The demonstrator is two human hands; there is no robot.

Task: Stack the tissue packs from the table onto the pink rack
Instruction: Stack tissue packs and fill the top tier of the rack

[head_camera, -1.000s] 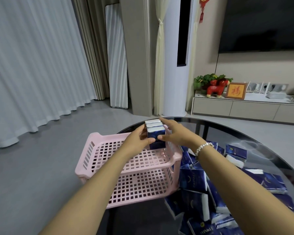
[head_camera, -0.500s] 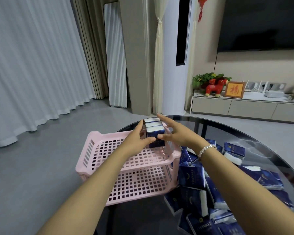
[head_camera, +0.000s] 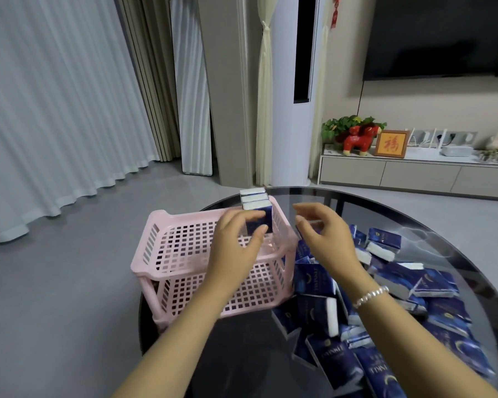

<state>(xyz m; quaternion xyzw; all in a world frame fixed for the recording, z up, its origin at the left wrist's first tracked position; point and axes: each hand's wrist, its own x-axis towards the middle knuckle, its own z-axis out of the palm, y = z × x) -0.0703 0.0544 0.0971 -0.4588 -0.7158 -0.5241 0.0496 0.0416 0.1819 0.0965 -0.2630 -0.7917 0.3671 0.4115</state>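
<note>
My left hand (head_camera: 236, 237) has its grip around the nearest of three upright tissue packs (head_camera: 256, 214) in the far right corner of the pink rack (head_camera: 184, 254), top tier. My right hand (head_camera: 325, 234) hovers beside it, fingers relaxed, holding nothing. Loose packs (head_camera: 400, 282) lie heaped on the counter (head_camera: 242, 354).

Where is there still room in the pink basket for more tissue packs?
The top shelf of the pink rack is bare from its left wall across to the left hand; only its far right corner holds upright packs. The table right of the rack is crowded with loose packs.
</note>
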